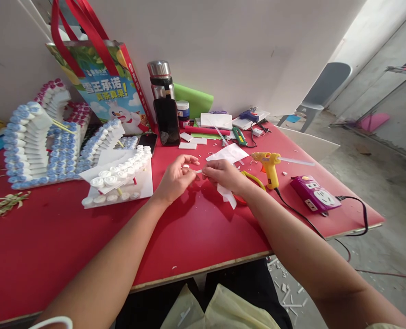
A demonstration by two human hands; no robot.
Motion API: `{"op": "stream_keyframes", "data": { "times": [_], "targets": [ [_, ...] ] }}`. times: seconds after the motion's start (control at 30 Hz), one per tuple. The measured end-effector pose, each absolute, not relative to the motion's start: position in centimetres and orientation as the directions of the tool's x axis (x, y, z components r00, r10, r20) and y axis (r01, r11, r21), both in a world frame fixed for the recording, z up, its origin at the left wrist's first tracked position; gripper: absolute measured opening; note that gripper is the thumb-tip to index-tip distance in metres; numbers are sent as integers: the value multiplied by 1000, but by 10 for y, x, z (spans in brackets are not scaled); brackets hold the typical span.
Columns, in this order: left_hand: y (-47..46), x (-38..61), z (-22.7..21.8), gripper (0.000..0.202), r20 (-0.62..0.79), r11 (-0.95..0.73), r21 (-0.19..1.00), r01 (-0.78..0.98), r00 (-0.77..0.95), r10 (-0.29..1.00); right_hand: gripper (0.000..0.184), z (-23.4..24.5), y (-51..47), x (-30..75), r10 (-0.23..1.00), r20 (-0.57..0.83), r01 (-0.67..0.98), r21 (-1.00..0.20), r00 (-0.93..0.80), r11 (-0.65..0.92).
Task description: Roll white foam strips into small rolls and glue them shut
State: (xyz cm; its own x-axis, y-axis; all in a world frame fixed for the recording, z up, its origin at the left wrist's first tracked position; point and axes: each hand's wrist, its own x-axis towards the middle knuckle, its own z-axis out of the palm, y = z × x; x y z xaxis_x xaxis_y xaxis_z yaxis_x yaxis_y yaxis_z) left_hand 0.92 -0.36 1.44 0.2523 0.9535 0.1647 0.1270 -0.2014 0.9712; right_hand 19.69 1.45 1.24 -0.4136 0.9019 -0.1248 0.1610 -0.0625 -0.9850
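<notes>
Over the middle of the red table, my left hand (pixel 177 178) is closed in a pinch, with a bit of white showing between its fingers. A thin white paper strip (pixel 199 171) runs from there to my right hand (pixel 225 175), whose thumb and fingertips pinch its other end. Beneath the right hand lies a loose white paper piece (pixel 227 195), beside scissors with yellow and orange handles (pixel 254 179), partly hidden by the wrist. Left of my hands stands a white model piece covered with rolled paper roses (pixel 112 179).
A yellow glue gun (pixel 270 167) stands right, its cord leading toward a purple power strip (pixel 315 194). Behind are a steel flask (pixel 160 77), a black phone (pixel 167 119) and a green cutter (pixel 239 136). Blue-and-white paper-flower models (pixel 28 141) and a shopping bag (pixel 103 87) occupy the left.
</notes>
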Motion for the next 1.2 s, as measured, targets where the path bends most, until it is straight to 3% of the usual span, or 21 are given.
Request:
{"op": "stream_keyframes", "data": {
  "times": [0.1,0.2,0.4,0.5,0.53,0.6,0.7,0.77,0.83,0.9,0.97,1.0,1.1,1.2],
  "targets": [
    [-1,7,15,25,-78,80,997,6,331,940,18,15,11,197,919,82,386,-890,-386,242],
    [-1,6,15,31,-161,123,985,118,413,896,20,15,10,197,884,165,469,-797,-437,381],
    [-3,4,15,25,-228,110,962,252,506,832,21,15,10,197,866,111,506,-772,-488,385],
    [-4,5,15,24,-121,-102,912,398,496,860,22,15,9,196,886,81,529,-776,-457,343],
    [-5,6,14,24,-45,-219,848,483,477,878,24,15,9,195,898,71,533,-784,-435,320],
    [-7,10,13,22,124,-430,613,663,456,881,26,14,9,192,921,30,515,-822,-388,244],
    [-9,15,10,18,251,-559,239,794,506,825,23,11,10,190,933,-96,435,-898,-347,69],
    [-11,18,9,17,260,-570,176,802,521,813,21,9,11,189,929,-147,396,-918,-340,0],
    [-11,18,9,19,250,-528,318,787,468,848,21,9,12,189,931,-127,385,-923,-343,16],
    [-10,17,11,22,186,-410,608,680,379,906,21,10,12,190,934,-50,396,-913,-354,102],
    [-7,13,16,26,29,-184,877,445,333,943,21,13,11,192,931,42,420,-884,-362,203],
    [-5,12,18,32,-94,-12,953,302,336,937,20,14,11,192,929,86,436,-865,-359,249],
    [1,8,24,45,-403,425,903,56,452,796,19,18,7,194,915,177,478,-807,-362,346],
    [4,8,24,39,-492,608,793,-42,544,679,19,20,3,194,886,215,513,-749,-411,420]
  ]
}}
